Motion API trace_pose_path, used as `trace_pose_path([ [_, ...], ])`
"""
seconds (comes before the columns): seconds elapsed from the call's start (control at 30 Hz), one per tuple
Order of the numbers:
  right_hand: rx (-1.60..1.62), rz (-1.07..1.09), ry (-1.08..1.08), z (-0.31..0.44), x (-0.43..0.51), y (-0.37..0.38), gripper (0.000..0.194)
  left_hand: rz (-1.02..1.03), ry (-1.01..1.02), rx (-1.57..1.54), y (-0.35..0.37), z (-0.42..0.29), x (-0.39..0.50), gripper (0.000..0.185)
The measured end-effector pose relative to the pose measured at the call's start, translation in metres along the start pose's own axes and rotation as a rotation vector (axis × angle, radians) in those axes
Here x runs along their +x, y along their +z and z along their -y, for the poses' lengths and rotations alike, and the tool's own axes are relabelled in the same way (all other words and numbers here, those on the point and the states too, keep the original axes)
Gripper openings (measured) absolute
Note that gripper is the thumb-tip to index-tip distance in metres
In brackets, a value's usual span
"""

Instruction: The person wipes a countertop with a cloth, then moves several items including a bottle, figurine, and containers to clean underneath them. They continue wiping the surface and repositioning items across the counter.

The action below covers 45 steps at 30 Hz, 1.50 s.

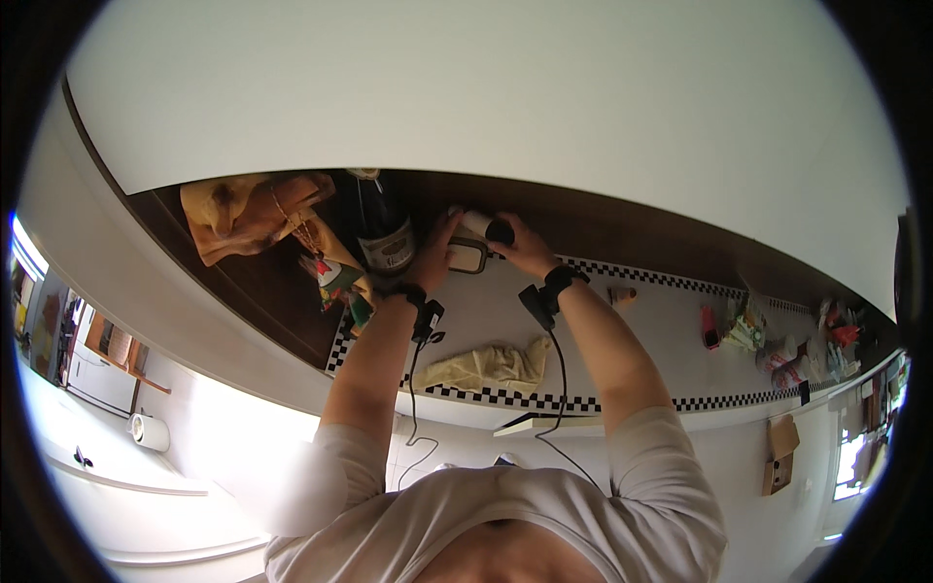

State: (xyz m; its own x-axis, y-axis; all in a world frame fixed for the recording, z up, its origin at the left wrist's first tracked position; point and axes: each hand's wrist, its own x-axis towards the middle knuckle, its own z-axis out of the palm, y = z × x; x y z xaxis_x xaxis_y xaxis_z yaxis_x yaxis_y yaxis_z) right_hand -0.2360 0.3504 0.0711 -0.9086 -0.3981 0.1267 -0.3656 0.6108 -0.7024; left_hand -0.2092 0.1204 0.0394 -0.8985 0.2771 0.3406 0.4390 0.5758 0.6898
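Observation:
My right hand (531, 249) grips the dark end of a pale cylindrical container (479, 222), which is tilted. The fingertips of my left hand (435, 256) are at its pale far end, and the thumb is low beside a rectangular dish (477, 267) with a dark rim. That dish sits on the pale shelf liner (503, 310), just below the cylinder and partly covered by it and my left hand. A dark glass bottle (386, 244) with a label stands close to the left of my left hand.
Brown-and-yellow cloth (240, 218) and a colourful figurine (337, 280) are at the left. A crumpled beige cloth (488, 366) lies along the checkered front edge. Rightward are a small tan object (623, 295), a pink item (709, 326) and several cans (783, 361). A white panel (496, 87) hangs overhead.

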Motion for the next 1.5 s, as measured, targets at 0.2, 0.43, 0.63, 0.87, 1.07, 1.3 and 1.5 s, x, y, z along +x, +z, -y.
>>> trace_pose_path([
  [0.2, 0.042, -0.003, -0.031, 0.005, -0.019, 0.005, 0.083, -0.006, -0.054, 0.006, -0.002, -0.012, -0.01, 0.084],
  [0.43, 0.027, -0.009, 0.006, 0.009, -0.072, 0.008, 0.082, -0.033, -0.067, 0.002, -0.002, -0.02, -0.014, 0.092],
  [0.63, 0.155, -0.05, 0.062, 0.036, -0.095, 0.022, 0.08, -0.072, 0.029, 0.094, 0.002, -0.019, -0.006, 0.097],
  [0.87, -0.125, -0.38, -0.086, 0.049, -0.033, 0.057, 0.061, -0.145, 0.009, -0.047, 0.008, 0.015, -0.003, 0.093],
  [1.07, 0.096, -0.284, -0.061, 0.028, -0.005, 0.043, 0.046, -0.125, -0.164, -0.105, 0.005, 0.016, -0.011, 0.083],
  [1.3, 0.005, -0.222, -0.181, 0.022, 0.014, 0.031, 0.045, -0.21, -0.055, -0.166, 0.006, 0.002, -0.014, 0.068],
  [1.5, 0.102, -0.141, -0.076, 0.024, 0.014, 0.034, 0.052, -0.213, -0.021, -0.186, 0.007, 0.009, -0.009, 0.066],
])
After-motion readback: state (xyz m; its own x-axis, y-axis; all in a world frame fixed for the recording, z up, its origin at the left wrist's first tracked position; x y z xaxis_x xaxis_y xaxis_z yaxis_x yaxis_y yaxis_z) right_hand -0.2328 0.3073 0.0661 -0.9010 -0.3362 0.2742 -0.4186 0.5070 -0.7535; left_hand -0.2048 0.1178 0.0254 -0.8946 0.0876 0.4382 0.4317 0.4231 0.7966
